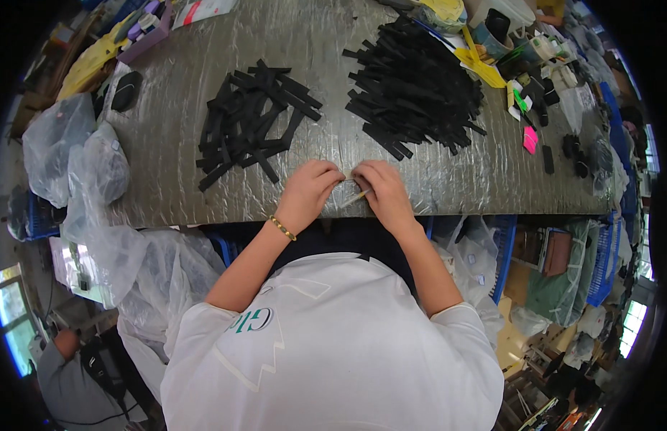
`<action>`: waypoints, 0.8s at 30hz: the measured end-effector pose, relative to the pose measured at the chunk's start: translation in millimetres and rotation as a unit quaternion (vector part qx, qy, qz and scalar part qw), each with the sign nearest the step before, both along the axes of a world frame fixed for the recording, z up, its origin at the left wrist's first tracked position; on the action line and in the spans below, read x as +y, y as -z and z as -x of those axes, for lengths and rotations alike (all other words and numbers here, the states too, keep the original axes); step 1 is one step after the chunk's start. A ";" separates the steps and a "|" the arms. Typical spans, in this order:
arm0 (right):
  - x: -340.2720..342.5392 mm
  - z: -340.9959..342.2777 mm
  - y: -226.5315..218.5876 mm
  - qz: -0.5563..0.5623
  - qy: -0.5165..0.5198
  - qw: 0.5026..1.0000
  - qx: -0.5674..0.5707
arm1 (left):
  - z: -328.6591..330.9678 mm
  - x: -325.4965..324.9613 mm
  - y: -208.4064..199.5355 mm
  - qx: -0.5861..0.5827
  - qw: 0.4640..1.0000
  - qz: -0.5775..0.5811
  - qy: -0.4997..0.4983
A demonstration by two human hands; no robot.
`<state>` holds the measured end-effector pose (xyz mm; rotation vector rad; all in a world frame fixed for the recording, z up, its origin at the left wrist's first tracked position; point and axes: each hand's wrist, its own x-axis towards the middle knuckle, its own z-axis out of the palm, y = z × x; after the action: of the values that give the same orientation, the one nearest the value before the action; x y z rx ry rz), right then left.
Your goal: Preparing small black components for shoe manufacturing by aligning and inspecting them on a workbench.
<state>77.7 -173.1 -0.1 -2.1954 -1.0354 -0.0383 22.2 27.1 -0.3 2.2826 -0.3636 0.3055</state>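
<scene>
My left hand (310, 188) is closed in a pinch near the table's front edge, a bracelet on its wrist. What its fingertips hold is too small to make out. Close beside it, my right hand (384, 192) is also closed, its fingertips almost meeting the left ones. A thin pale stick-like tool (356, 197) pokes out from under the right fingers toward the left. Beyond my left hand lies a loose, criss-crossed pile of short black strips (251, 118). A larger, denser heap of similar black strips (416, 86) lies beyond my right hand.
The table (161, 144) has a shiny, wrinkled covering. Clear plastic bags (82, 158) hang over its left edge, near a black object (126, 90). Cups with tools (538, 50), a pink piece (530, 139) and small black items stand at right. Blue crates (504, 251) sit below.
</scene>
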 end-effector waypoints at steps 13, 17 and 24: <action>8.0 28.8 4.2 -0.044 0.241 0.968 0.059 | 4.3 -13.0 0.2 -0.021 0.999 0.006 -0.028; 4.2 28.6 5.7 -0.061 0.245 0.965 0.069 | 1.5 -17.5 -2.4 -0.021 1.000 0.000 -0.020; 6.5 29.0 7.0 -0.064 0.241 0.966 0.074 | 1.6 -17.5 -1.4 -0.018 1.000 -0.002 -0.020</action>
<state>48.7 -166.6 -7.2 -2.2409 -0.3887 -0.1542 20.6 9.6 1.1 2.2933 -0.3384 0.3661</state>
